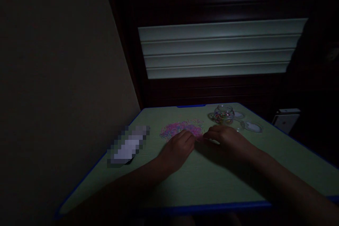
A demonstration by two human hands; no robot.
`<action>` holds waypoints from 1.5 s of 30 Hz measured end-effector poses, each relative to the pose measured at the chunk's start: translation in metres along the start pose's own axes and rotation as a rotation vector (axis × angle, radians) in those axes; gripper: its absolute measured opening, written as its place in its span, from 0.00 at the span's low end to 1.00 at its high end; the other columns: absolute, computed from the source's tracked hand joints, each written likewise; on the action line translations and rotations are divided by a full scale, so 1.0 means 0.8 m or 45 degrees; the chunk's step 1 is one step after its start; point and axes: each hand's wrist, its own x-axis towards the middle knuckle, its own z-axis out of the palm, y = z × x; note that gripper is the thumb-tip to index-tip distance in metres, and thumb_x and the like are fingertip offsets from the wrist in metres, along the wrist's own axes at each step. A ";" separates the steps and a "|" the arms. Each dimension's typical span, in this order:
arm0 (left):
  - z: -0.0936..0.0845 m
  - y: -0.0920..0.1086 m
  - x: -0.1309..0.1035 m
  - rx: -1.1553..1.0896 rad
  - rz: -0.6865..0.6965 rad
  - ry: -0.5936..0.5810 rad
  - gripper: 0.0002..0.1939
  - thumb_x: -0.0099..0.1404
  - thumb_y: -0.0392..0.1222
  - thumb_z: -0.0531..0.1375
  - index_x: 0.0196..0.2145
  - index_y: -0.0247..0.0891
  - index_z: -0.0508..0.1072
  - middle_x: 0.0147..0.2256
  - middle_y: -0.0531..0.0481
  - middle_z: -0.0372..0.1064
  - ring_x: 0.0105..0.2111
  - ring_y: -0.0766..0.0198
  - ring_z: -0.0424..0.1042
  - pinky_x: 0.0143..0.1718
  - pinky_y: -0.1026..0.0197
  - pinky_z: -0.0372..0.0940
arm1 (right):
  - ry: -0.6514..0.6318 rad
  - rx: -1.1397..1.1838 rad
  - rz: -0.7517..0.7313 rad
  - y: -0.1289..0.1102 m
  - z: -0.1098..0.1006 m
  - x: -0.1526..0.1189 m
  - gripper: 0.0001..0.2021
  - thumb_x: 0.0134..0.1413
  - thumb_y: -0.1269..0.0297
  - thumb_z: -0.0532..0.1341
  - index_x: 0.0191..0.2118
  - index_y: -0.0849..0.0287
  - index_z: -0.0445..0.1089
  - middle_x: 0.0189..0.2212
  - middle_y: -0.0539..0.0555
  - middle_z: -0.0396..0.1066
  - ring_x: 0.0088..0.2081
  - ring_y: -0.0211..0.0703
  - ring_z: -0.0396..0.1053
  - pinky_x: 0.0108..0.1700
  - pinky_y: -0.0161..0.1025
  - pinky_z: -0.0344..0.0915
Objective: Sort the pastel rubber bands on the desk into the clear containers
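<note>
A loose heap of tiny pink, purple and blue pieces (182, 127), thin and loop-like, lies on the pale green table (169, 183). At its near edge my left hand (181, 146) rests with bent fingers pressed together. My right hand (225, 137) is just to the right, its fingers closed in a pinch. Between the two sets of fingertips shows a small pinkish bit (199, 137), too dim to name. Whatever the fingers hold is hidden. Behind my right hand stands a round clear jar (224, 114) with multicoloured small pieces inside.
Two clear round items with white centres, one an oval disc (252, 126), lie beside the jar. A blurred pale object (128, 148) is at the table's left. A blue rim (212, 207) edges the table. The wall (66, 77) adjoins its left side; a white box (287, 120) stands beyond its right.
</note>
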 end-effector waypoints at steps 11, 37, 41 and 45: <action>0.000 0.003 0.000 0.026 0.028 0.069 0.09 0.68 0.32 0.47 0.38 0.33 0.66 0.35 0.47 0.65 0.38 0.61 0.63 0.43 0.57 0.63 | 0.082 -0.020 -0.118 -0.002 0.012 0.002 0.08 0.58 0.69 0.55 0.37 0.59 0.72 0.30 0.54 0.69 0.32 0.38 0.64 0.33 0.35 0.55; -0.002 0.007 0.001 0.028 0.070 0.097 0.08 0.67 0.32 0.49 0.40 0.33 0.67 0.35 0.46 0.66 0.37 0.60 0.65 0.39 0.57 0.65 | 0.067 -0.116 -0.074 0.003 0.012 0.000 0.08 0.57 0.73 0.54 0.34 0.61 0.70 0.27 0.53 0.67 0.28 0.36 0.61 0.31 0.34 0.52; -0.001 0.005 0.000 0.045 0.053 0.060 0.08 0.67 0.31 0.49 0.39 0.32 0.67 0.35 0.46 0.66 0.37 0.60 0.65 0.40 0.56 0.65 | 0.063 -0.111 -0.020 0.009 0.007 -0.001 0.09 0.59 0.70 0.53 0.35 0.61 0.71 0.28 0.54 0.68 0.30 0.37 0.63 0.33 0.34 0.54; 0.001 0.003 -0.002 0.081 0.083 0.034 0.09 0.68 0.32 0.48 0.40 0.33 0.67 0.35 0.46 0.66 0.37 0.60 0.64 0.41 0.56 0.65 | 0.112 -0.140 0.072 0.013 0.003 -0.002 0.10 0.60 0.70 0.53 0.36 0.61 0.72 0.29 0.55 0.69 0.32 0.39 0.66 0.34 0.34 0.56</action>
